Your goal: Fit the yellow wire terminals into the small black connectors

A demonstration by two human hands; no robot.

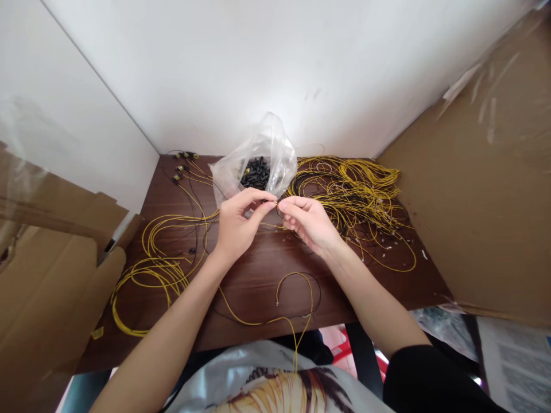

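My left hand (241, 221) and my right hand (309, 222) meet fingertip to fingertip over the middle of the table. Each is closed in a pinch. Between them runs a thin wire end, too small to make out clearly; its tip disappears under my fingers. Just behind my hands stands a clear plastic bag (282, 150) holding many small black connector pieces (257, 173). A single yellow wire (235, 314) with a black one lies in loops on the table between my forearms and hangs over the front edge.
A large tangle of yellow wires (365, 186) covers the table's right rear. Coiled yellow wires (148, 275) lie on the left, with black-ended connectors (181, 169) at the rear left. Cardboard (477, 189) walls the right side; more cardboard (55, 287) stands left. A white wall (241, 69) closes the back.
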